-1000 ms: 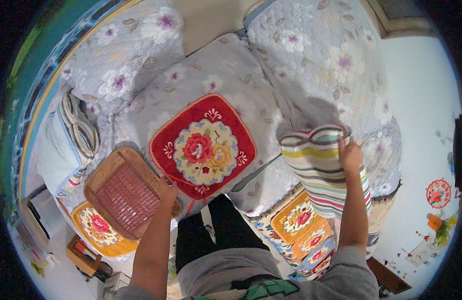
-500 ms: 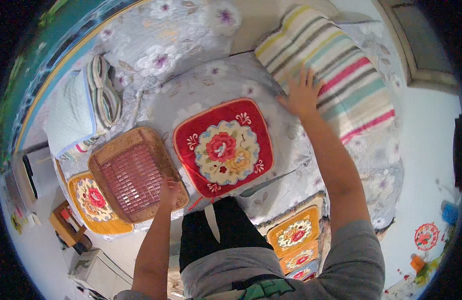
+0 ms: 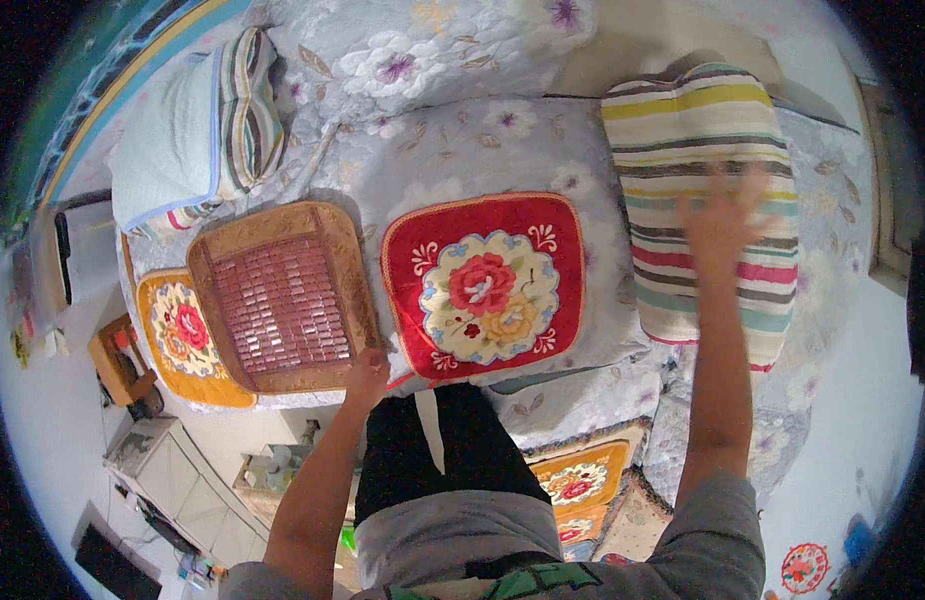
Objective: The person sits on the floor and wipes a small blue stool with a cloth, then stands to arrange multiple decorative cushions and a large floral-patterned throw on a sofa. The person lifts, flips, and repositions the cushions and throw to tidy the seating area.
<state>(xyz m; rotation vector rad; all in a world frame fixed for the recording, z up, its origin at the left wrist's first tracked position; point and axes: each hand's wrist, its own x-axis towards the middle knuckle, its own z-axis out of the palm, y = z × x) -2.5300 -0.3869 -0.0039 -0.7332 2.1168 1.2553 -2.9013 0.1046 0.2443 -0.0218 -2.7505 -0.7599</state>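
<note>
My right hand point(image 3: 724, 222), blurred by motion, is spread over a striped pillow point(image 3: 697, 130) of cream, grey, yellow, teal and pink at the right of the bed or sofa. Its fingers are apart and grip nothing. Down at the near right corner of a brown seat mat point(image 3: 282, 310) with a centre of reddish slats, my left hand point(image 3: 369, 375) looks closed, its fingers bunched together. Whether they pinch the mat's edge is too small to make out. Between the hands lies a red square seat mat point(image 3: 482, 285) with a flower pattern.
A floral quilted cover point(image 3: 452, 150) spreads beneath everything. At the left are a folded pale blue and striped cloth point(image 3: 172, 150) and a yellow flowered mat point(image 3: 177, 325), partly under the brown one. More orange flowered mats point(image 3: 577, 480) lie near right. A white cabinet point(image 3: 187, 475) stands lower left.
The striped pillow now lies straighter, turned from its slant. My right hand has moved right and further onto it. My left hand has drawn in at the mat's corner. The view has shifted.
</note>
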